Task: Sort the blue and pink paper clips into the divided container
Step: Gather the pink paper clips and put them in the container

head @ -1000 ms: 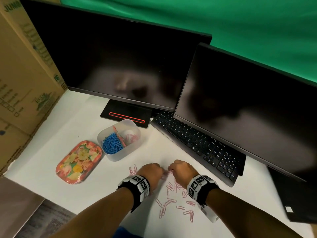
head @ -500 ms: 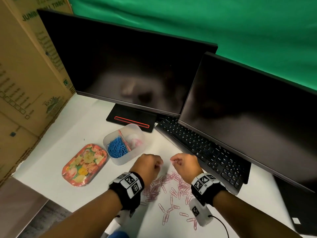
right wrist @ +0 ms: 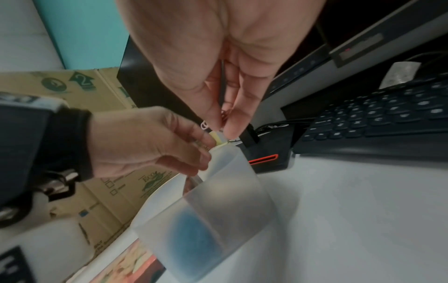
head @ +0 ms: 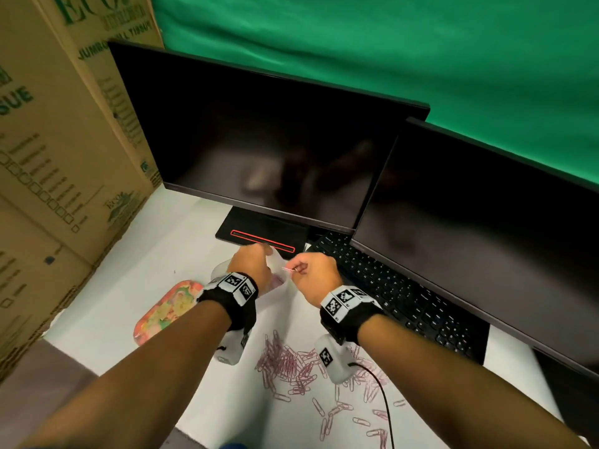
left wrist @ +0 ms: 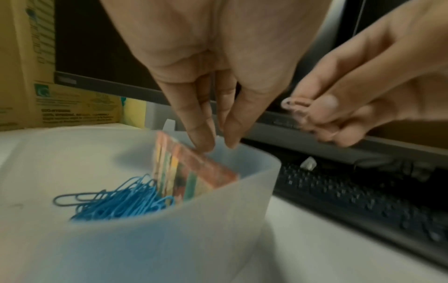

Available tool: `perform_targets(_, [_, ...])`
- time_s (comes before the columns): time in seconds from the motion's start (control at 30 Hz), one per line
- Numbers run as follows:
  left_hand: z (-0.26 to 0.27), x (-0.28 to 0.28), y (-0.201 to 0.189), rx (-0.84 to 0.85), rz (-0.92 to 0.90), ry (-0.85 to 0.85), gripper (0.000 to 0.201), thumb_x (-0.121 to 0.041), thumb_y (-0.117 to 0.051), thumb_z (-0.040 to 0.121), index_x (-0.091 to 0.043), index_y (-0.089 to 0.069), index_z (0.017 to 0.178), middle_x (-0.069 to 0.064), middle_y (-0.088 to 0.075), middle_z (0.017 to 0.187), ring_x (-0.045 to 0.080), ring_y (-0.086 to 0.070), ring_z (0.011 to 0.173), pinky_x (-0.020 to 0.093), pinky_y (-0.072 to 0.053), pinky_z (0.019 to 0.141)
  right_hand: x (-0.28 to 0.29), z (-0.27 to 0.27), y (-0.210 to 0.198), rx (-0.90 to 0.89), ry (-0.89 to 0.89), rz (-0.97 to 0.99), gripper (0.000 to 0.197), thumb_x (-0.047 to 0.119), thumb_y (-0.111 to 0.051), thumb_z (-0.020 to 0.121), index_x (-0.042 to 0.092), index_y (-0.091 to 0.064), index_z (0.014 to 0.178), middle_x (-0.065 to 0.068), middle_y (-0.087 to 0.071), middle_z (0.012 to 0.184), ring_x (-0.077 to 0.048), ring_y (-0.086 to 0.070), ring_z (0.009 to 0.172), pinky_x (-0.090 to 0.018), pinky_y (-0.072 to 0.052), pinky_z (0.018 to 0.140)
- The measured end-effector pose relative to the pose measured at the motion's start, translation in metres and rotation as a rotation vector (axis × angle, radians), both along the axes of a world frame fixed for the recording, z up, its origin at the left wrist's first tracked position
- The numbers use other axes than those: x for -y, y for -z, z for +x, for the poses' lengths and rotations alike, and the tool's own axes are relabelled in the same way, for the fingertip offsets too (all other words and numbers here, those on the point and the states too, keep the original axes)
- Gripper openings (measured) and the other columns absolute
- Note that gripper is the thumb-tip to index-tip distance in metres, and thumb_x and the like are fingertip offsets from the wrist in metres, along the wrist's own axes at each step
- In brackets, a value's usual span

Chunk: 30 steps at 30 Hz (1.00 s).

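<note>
**Pink clips arriving at the container**

Tabletop (head: 136, 286): white, with the frosted divided container (left wrist: 145, 239) standing in front of the monitor base. Patterned divider (left wrist: 194, 172) upright across its middle; blue paper clips (left wrist: 116, 203) heaped in the left compartment. Loose pink paper clips (head: 288, 361) scattered on the tabletop near the person, well apart from the container. No blue clips visible among them.

Left hand (head: 251, 267): above the container, fingers pointing down and close together, fingertips (left wrist: 202, 141) just at the divider's top edge. Whether they grip anything cannot be told.

Right hand (head: 312, 273): just beside the left, near the container's right rim, thumb and fingers pinched on a few pink clips (left wrist: 294, 107).

Step in hand, judged: drop the pinched clips into the right compartment. To do it well, carry the pinch fully over the rim and past the divider before letting go, and release low so the light clips do not bounce out or hop into the blue side. The left fingers look well placed to steady the divider.
</note>
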<state>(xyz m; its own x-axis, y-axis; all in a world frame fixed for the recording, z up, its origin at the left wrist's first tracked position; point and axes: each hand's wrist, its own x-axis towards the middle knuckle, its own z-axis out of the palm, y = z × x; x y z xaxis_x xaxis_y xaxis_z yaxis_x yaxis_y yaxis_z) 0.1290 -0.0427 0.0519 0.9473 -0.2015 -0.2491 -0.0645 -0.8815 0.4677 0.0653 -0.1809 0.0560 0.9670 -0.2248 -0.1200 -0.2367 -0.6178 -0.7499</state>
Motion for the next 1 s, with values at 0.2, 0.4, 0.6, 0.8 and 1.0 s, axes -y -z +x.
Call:
perform_targets(0.2, [-0.016, -0.026, -0.01, 0.091, -0.188, -0.09, 0.023, -0.008, -0.06, 0.081, -0.023, -0.068, 0.097, -0.002, -0.071, 0.09, 0.02, -0.066, 0.086, 0.027, -0.054, 0.079, -0.028, 0.033, -0.005, -0.083, -0.11, -0.104, 0.02, 0.006, -0.063, 0.084, 0.021, -0.075, 0.091, -0.002, -0.072, 0.092, -0.019, -0.068, 0.081, -0.024, -0.055, 0.077])
perform_targets(0.4, [-0.063, -0.048, -0.005, 0.013, -0.139, 0.144, 0.018, -0.013, -0.059, 0.081, -0.026, -0.069, 0.089, -0.007, -0.071, 0.088, 0.012, -0.064, 0.079, 0.021, -0.05, 0.074, -0.037, 0.049, -0.004, -0.204, -0.183, -0.151, 0.029, 0.001, -0.058, 0.084, 0.019, -0.073, 0.101, -0.005, -0.07, 0.102, -0.02, -0.066, 0.089, -0.022, -0.052, 0.079])
perform_targets(0.6, [-0.095, -0.034, 0.025, -0.236, 0.121, 0.36, 0.049, -0.022, -0.057, 0.083, -0.026, -0.05, 0.131, -0.001, -0.051, 0.128, 0.021, -0.056, 0.115, 0.034, -0.049, 0.096, 0.005, -0.002, -0.006, -0.153, -0.107, -0.146, 0.035, 0.007, -0.048, 0.085, 0.027, -0.072, 0.102, 0.0, -0.071, 0.102, -0.02, -0.066, 0.088, -0.03, -0.056, 0.083])
perform_targets(0.8, [-0.12, -0.016, 0.057, -0.296, 0.316, 0.433, 0.076, -0.027, -0.056, 0.085, -0.016, -0.016, 0.148, 0.014, -0.019, 0.15, 0.032, -0.026, 0.138, 0.042, -0.04, 0.107, 0.079, -0.115, 0.031, -0.546, -0.084, -0.431, 0.056, 0.004, -0.045, 0.083, 0.028, -0.05, 0.134, -0.001, -0.053, 0.137, -0.022, -0.056, 0.118, -0.031, -0.05, 0.095])
perform_targets(1.0, [-0.145, 0.009, 0.079, -0.27, 0.358, 0.672, 0.086, -0.044, -0.046, 0.089, -0.016, 0.006, 0.152, 0.02, 0.024, 0.155, 0.041, 0.013, 0.146, 0.047, -0.01, 0.121, 0.081, -0.187, 0.069, -0.794, -0.19, -0.655, 0.049, 0.027, -0.043, 0.097, -0.005, -0.047, 0.134, -0.023, 0.005, 0.158, -0.046, 0.002, 0.144, -0.052, -0.007, 0.12])
